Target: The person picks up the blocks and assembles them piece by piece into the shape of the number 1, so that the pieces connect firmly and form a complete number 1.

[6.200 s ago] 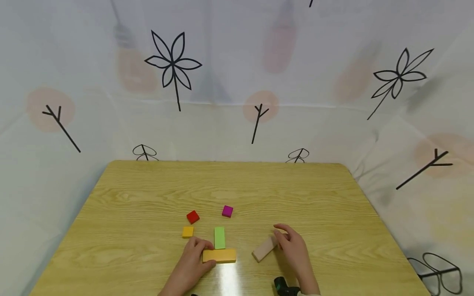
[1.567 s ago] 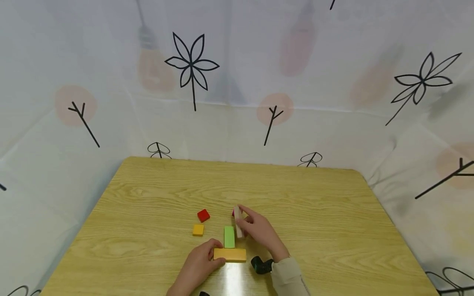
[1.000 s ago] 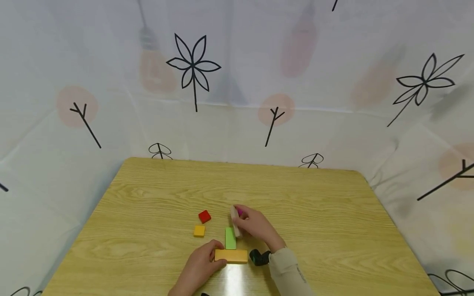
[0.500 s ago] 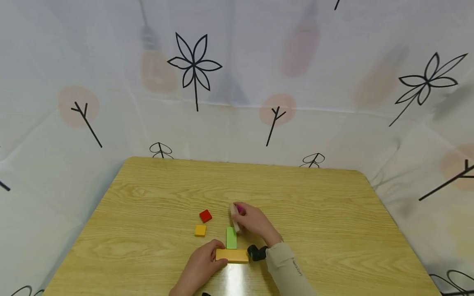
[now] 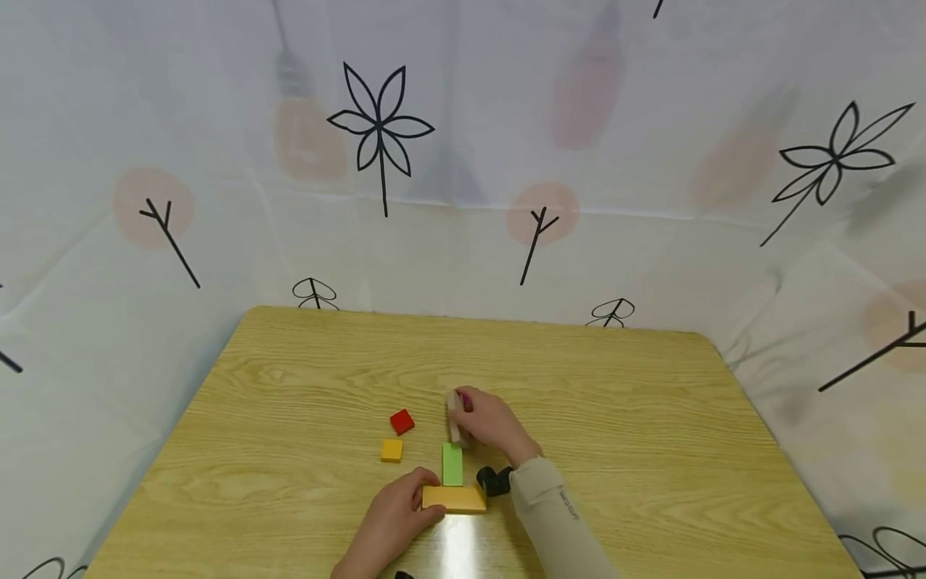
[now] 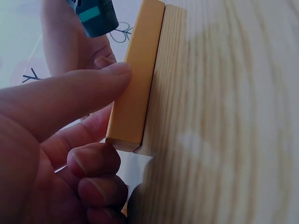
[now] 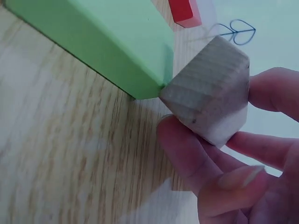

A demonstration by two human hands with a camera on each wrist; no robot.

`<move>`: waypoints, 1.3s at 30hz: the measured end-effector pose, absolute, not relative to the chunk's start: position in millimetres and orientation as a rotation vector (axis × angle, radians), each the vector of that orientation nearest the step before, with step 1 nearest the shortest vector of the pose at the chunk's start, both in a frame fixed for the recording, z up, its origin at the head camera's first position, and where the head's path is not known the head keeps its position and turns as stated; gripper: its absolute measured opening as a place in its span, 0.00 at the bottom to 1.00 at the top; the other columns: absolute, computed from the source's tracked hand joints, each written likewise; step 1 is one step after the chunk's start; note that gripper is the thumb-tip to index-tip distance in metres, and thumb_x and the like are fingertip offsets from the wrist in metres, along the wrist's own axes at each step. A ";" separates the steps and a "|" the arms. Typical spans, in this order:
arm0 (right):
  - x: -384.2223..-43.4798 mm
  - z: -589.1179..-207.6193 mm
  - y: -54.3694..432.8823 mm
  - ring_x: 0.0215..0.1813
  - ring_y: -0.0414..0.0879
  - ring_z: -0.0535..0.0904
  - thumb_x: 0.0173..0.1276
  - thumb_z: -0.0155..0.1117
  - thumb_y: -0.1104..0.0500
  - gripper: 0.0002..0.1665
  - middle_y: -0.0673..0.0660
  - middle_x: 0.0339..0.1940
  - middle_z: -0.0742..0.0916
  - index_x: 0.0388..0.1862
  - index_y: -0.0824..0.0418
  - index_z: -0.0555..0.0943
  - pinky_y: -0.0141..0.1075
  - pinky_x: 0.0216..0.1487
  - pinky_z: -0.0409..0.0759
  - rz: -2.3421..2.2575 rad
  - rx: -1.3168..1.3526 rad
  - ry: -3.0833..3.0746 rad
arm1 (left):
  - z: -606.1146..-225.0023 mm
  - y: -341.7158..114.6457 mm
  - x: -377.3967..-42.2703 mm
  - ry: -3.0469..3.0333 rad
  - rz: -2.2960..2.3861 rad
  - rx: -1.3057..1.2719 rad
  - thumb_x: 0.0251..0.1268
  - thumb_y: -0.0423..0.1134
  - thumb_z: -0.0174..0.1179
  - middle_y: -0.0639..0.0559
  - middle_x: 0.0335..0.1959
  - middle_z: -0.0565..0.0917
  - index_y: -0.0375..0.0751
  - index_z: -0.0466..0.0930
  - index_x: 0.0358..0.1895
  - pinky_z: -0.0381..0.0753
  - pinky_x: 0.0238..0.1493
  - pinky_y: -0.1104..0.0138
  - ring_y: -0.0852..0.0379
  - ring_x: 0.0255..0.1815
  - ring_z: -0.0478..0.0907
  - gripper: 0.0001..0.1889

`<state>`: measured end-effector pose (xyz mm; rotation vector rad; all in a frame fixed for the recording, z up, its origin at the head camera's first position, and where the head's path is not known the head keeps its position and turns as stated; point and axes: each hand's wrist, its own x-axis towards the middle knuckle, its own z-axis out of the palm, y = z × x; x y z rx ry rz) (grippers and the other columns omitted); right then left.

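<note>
My left hand (image 5: pixel 391 515) holds the left end of a long yellow-orange block (image 5: pixel 453 499) that lies flat on the table. In the left wrist view the thumb presses the face of that block (image 6: pixel 135 79). A light green block (image 5: pixel 452 465) stretches away from its far side. My right hand (image 5: pixel 495 422) grips a plain wooden block (image 5: pixel 455 418) beyond the green one. The right wrist view has a corner of the wooden block (image 7: pixel 210 88) right at the end of the green block (image 7: pixel 107 42). A magenta block (image 5: pixel 466 399) is mostly hidden behind the right fingers.
To the left lie a small red block (image 5: pixel 402 421) and a small yellow block (image 5: pixel 392 450). A wood-grain table (image 5: pixel 615 386) carries everything, with a patterned cloth (image 5: pixel 463 257) behind it. A black wrist camera (image 5: pixel 494 481) hangs by the right sleeve.
My right hand has picked up the wooden block from the right and brought it left, then farther away past the green block's right side to its far end. The left hand stays put.
</note>
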<state>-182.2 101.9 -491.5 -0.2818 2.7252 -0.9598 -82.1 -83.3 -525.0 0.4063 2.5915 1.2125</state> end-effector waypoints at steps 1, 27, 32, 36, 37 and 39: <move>-183.2 -491.0 101.0 0.38 0.43 0.73 0.64 0.53 0.48 0.28 0.53 0.46 0.79 0.61 0.57 0.68 0.38 0.36 0.72 -0.947 -0.283 2.729 | -525.0 -83.3 -82.1 2.590 1.212 0.406 0.50 0.50 0.64 0.60 0.16 0.63 0.51 0.74 0.41 0.59 0.19 0.71 0.64 0.16 0.59 0.16; -196.6 -491.2 80.9 0.47 0.51 0.76 0.63 0.52 0.49 0.29 0.58 0.52 0.78 0.62 0.59 0.66 0.44 0.44 0.73 -0.794 -0.172 2.810 | -527.3 -84.2 -83.1 2.586 1.225 0.425 0.52 0.51 0.62 0.60 0.16 0.63 0.50 0.74 0.42 0.59 0.20 0.70 0.65 0.16 0.59 0.16; -194.5 -496.8 74.7 0.43 0.49 0.76 0.62 0.53 0.49 0.30 0.59 0.50 0.79 0.62 0.59 0.65 0.42 0.40 0.74 -0.768 -0.145 2.807 | -527.0 -84.3 -83.7 2.583 1.208 0.419 0.51 0.51 0.62 0.60 0.16 0.64 0.50 0.74 0.42 0.60 0.20 0.70 0.64 0.17 0.60 0.16; -193.2 -499.4 72.1 0.37 0.48 0.76 0.60 0.54 0.48 0.31 0.59 0.47 0.80 0.62 0.59 0.66 0.42 0.37 0.74 -0.699 -0.141 2.824 | -526.6 -83.6 -83.8 2.590 1.195 0.421 0.51 0.52 0.62 0.60 0.17 0.64 0.51 0.74 0.42 0.60 0.20 0.70 0.64 0.17 0.60 0.16; -192.9 -499.8 71.7 0.36 0.48 0.76 0.60 0.54 0.48 0.32 0.59 0.45 0.80 0.61 0.59 0.66 0.41 0.36 0.74 -0.683 -0.141 2.827 | -526.4 -83.5 -83.6 2.590 1.193 0.420 0.51 0.52 0.62 0.60 0.17 0.64 0.51 0.74 0.42 0.60 0.20 0.70 0.64 0.17 0.60 0.16; -192.2 -500.2 71.2 0.32 0.47 0.75 0.60 0.54 0.48 0.31 0.58 0.41 0.81 0.61 0.59 0.66 0.40 0.34 0.74 -0.643 -0.151 2.835 | -526.1 -83.3 -83.3 2.590 1.195 0.416 0.51 0.51 0.62 0.60 0.17 0.64 0.51 0.74 0.42 0.60 0.20 0.70 0.64 0.17 0.60 0.16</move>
